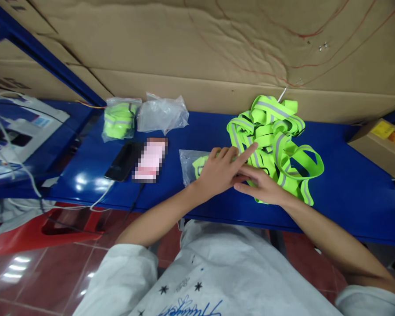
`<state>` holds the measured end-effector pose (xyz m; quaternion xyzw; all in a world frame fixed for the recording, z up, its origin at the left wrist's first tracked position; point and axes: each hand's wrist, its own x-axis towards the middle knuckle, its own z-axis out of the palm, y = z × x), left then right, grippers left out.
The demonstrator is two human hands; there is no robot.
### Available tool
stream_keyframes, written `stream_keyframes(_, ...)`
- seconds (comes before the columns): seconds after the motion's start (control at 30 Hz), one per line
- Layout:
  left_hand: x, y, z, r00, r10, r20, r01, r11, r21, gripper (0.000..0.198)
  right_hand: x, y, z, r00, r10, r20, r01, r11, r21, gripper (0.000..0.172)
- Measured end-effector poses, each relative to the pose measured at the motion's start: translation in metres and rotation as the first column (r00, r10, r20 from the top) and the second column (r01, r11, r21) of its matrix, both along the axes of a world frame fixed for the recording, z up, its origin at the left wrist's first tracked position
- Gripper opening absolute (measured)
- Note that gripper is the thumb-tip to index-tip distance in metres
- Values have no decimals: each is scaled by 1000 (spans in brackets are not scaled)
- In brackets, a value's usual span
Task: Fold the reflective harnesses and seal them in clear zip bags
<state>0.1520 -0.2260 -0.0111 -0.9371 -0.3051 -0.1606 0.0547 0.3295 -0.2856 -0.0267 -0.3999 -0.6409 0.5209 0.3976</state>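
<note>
Left hand [217, 170]: palm down, fingers partly bent, one finger stretched out over the neon straps. Right hand [262, 186]: loosely extended, thumb set apart from the fingers, tips running in under the left hand. The hands overlap; can't tell if either grips anything, contact zone is hidden.

Neon straps [279, 151]: yellow-green with grey stripe, tangled heap on the blue table [345, 197], just beyond the hands and to the right. Both hands block its near left side.

Clear bag [186, 163] with neon material at its right end sits by the left hand, partly covered by it.

Further left: packed neon bag [119, 120], crumpled clear bag [163, 115] just beside it. Nearer the table edge, black phone [123, 161] and a second device [150, 160], screen pixelated, side by side. White cables [29, 169] at far left. Cardboard box [375, 147] at far right, well apart from the hands.
</note>
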Motion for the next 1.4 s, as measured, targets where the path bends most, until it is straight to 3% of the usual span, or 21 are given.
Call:
stream_keyframes(0.1,3,-4,3,998,-41,-55,40,999,-21,83,-2,1,-4,995,-88,-56,84,994,-71,33)
stream_keyframes(0.17,1,-5,11,998,-67,-5,66,992,-108,86,-3,3,-6,982,-164,-94,156,984,-87,32)
stream_keyframes(0.3,-15,7,37,964,-216,155,262,875,-406,107,2,3,-5,973,-214,-88,211,977,-35,31)
stream_keyframes(0.4,-28,28,52,990,-104,94,138,823,-551,95,5,-1,-1,986,-165,-40,165,986,-4,31)
stream_keyframes(0.43,-30,35,54,994,-95,47,104,778,-620,86,5,-3,0,992,-125,-29,125,992,10,31)
stream_keyframes(0.5,-33,48,52,989,-145,39,122,625,-771,71,6,-5,2,997,-64,-31,66,996,67,32)
stream_keyframes(0.57,-34,56,47,979,-123,161,201,493,-847,61,6,-6,3,995,-98,-4,97,979,177,35)
stream_keyframes(0.6,-34,58,44,971,-62,233,234,475,-848,59,7,-6,3,989,-143,29,132,962,238,36)
stream_keyframes(0.67,-33,57,39,942,48,333,269,488,-831,58,8,-6,3,975,-198,101,159,939,305,30)
stream_keyframes(0.73,-29,49,36,929,68,365,288,489,-823,59,9,-7,3,982,-131,133,94,962,256,26)
stream_keyframes(0.87,-20,28,31,965,-70,253,249,544,-801,52,6,-11,2,983,77,167,-105,980,170,34)
stream_keyframes(0.97,-19,21,31,970,-122,209,240,584,-776,49,1,-12,-1,971,114,211,-158,966,204,36)
stream_keyframes(1.07,-24,27,35,932,45,359,283,525,-802,48,0,-11,-3,986,-77,149,36,964,262,39)
stream_keyframes(1.17,-27,37,37,830,243,503,341,493,-801,50,2,-10,-1,926,-340,163,251,877,409,34)
stream_keyframes(1.23,-27,41,35,775,307,552,359,504,-785,49,4,-9,0,903,-368,224,236,858,456,36)
stream_keyframes(1.4,-19,35,27,694,352,628,360,586,-726,41,3,-10,0,886,-316,339,141,880,453,44)
